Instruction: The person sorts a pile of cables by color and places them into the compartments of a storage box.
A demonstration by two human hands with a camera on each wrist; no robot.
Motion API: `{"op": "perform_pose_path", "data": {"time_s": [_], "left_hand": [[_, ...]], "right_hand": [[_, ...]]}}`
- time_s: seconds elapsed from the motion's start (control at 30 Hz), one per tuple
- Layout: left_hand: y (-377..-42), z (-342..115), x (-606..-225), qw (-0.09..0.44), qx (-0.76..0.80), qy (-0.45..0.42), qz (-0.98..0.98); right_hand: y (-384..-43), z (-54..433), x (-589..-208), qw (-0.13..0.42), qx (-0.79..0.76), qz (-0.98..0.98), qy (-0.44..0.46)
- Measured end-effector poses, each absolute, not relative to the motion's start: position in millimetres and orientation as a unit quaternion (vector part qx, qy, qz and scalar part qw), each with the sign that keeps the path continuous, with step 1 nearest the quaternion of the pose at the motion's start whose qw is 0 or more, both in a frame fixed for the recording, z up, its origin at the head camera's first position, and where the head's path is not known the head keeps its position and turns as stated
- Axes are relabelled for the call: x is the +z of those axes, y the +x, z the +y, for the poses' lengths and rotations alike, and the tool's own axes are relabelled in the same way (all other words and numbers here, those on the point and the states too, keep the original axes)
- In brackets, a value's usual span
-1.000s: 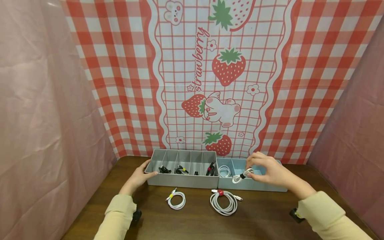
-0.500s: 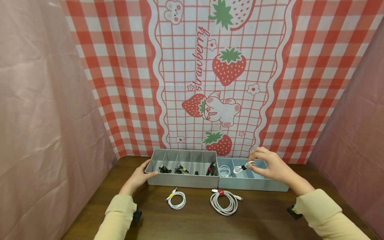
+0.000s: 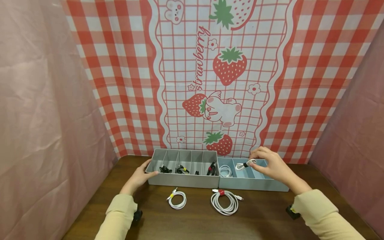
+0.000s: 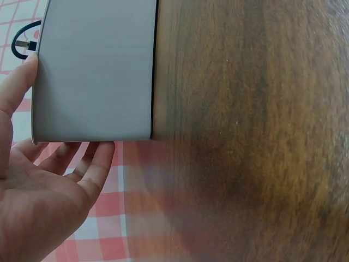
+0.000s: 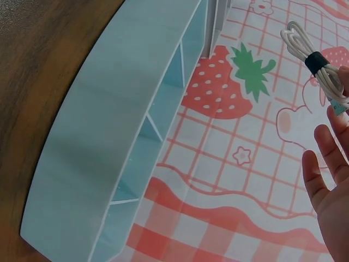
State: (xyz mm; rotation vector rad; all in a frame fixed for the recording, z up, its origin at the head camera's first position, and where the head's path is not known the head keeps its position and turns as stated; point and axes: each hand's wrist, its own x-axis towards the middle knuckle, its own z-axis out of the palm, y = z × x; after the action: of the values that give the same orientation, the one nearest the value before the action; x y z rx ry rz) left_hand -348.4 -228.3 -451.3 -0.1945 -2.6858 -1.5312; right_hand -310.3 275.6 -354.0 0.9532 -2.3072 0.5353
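My right hand (image 3: 271, 165) pinches a coiled white cable (image 3: 240, 166) bound with a black strap. It holds the coil over the second compartment of the light blue divided box (image 3: 253, 184). In the right wrist view, the cable (image 5: 299, 43) hangs from the thumb and forefinger while the other fingers stay spread. My left hand (image 3: 138, 177) grips the left end of the grey divided box (image 3: 183, 181), thumb at the rim and fingers against the end wall (image 4: 95, 141). Several black cables lie in the grey box; a white cable coil (image 3: 225, 171) lies in the blue one's leftmost compartment.
On the brown table (image 3: 198, 226), in front of the boxes, lie a small white cable coil (image 3: 177, 200) with a yellow strap and a larger white cable coil (image 3: 225, 202) with a red strap. A strawberry-print cloth (image 3: 229, 66) hangs behind, with pink curtains at both sides.
My right hand has risen slightly and moved back, bringing the white cable from the blue box's front edge to over its second compartment. The left hand stays put.
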Motion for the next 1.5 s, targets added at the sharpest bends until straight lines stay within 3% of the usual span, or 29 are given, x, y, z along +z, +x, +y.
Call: {"op": "perform_pose_path", "data": {"time_s": [0.63, 1.5], "left_hand": [[-348, -229, -451, 0.017, -0.489, -0.057, -0.87], [-350, -229, -452, 0.017, -0.494, -0.055, -0.867]], "right_hand": [[-322, 281, -380, 0.274, 0.209, -0.899, 0.269], [-335, 287, -415, 0.263, 0.227, -0.904, 0.251]]}}
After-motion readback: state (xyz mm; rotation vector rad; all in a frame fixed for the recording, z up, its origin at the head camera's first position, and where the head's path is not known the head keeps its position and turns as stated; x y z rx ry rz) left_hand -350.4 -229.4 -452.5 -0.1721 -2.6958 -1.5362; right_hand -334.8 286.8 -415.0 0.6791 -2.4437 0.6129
